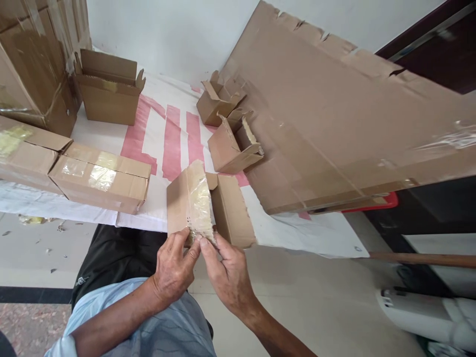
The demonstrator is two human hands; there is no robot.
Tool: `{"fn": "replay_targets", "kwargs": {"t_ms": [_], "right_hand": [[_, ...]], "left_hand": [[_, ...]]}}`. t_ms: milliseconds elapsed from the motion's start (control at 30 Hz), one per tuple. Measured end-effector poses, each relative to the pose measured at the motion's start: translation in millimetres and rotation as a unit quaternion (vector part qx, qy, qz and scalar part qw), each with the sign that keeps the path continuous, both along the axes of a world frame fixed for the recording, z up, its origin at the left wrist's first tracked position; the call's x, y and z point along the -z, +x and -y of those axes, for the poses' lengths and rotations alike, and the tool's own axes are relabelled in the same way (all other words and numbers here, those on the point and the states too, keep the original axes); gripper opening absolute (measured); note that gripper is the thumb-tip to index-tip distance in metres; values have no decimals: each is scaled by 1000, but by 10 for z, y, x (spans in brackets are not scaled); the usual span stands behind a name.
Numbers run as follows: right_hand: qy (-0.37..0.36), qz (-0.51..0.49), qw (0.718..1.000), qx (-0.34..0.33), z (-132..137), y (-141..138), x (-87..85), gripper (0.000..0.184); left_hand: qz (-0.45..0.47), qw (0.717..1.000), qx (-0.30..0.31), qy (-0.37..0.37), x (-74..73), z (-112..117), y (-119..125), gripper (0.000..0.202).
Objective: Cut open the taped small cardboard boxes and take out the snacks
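Note:
A small open cardboard box [182, 198] stands at the table's front edge, its flaps spread apart. Clear, yellowish tape [201, 196] covers the ragged edge of its raised left flap. My left hand [174, 265] pinches the near end of that taped edge, thumb and fingers pressed together. Right beside it, my right hand [227, 270] closes on the same corner with its thumb and forefinger. Both thumbs nearly touch. The fingertips partly hide the bit of tape and cardboard between them.
Two taped boxes, one nearer [100, 176], line the front left. Another open box [111, 96] sits behind them beside large cartons [37, 64]. Two small open boxes, one in front [234, 144], stand by a big leaning cardboard sheet [327, 109] on the cloth-covered table [308, 233].

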State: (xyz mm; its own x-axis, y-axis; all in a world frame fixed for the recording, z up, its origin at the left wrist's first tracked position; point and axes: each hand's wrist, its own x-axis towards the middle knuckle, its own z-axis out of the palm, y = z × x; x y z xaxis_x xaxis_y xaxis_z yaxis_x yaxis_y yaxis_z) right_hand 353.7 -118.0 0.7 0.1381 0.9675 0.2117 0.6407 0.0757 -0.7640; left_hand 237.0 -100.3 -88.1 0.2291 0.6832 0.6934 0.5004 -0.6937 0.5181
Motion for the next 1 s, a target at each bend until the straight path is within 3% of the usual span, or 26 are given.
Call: {"fn": "replay_targets", "kwargs": {"t_ms": [133, 300, 533, 733, 1000], "right_hand": [[-23, -8, 1000, -5, -26, 36, -21, 26], [-47, 36, 998, -21, -96, 90, 5, 29], [-14, 126, 992, 7, -140, 68, 178, 25], [20, 142, 989, 21, -144, 55, 247, 26], [43, 146, 988, 15, -146, 69, 292, 28]], "left_hand": [[-2, 1000, 2, -5, 9, 7, -14, 37], [57, 997, 48, -25, 83, 9, -80, 52], [92, 995, 41, -22, 148, -34, -36, 45], [79, 996, 29, -4, 203, -50, 10, 46], [14, 1000, 6, -15, 409, 90, 76, 59]]}}
